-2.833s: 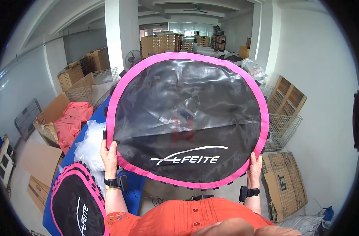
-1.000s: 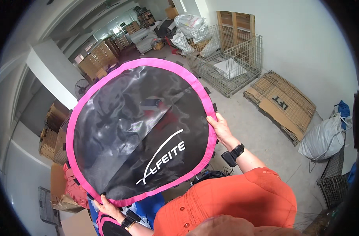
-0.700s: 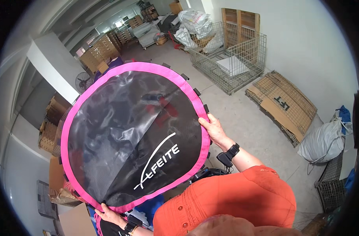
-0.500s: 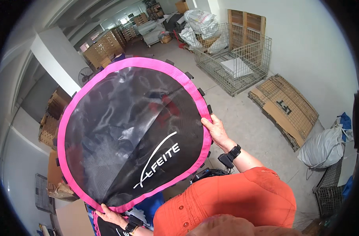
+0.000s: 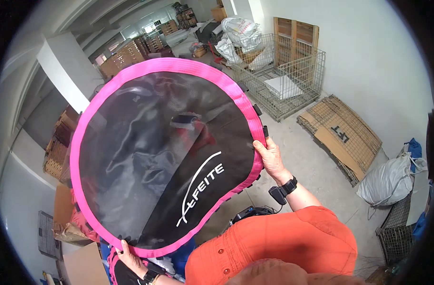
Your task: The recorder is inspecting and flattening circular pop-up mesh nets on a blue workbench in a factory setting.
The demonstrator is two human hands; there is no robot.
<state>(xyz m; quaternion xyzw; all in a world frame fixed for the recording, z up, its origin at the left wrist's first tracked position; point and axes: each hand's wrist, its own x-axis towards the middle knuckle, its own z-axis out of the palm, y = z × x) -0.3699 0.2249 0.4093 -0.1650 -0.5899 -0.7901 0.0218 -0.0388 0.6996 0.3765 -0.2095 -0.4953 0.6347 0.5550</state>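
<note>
Mat (image 5: 145, 164) is being held outspread in the air before an orange shirt (image 5: 279, 244).
Left hand (image 5: 133, 262) is pinching its lower edge, right hand (image 5: 271, 159) its right edge; spreading it seems the step, an even pull the next need. Glossy black sheeting (image 5: 167, 209) is creasing diagonally, its pink border (image 5: 169, 65) bowing inward between the hands.

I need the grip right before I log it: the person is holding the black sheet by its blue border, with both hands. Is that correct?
Not quite: the border is pink, not blue, as the head view shows. The rest is right: the left hand and the right hand both hold the black sheet by it.
</note>
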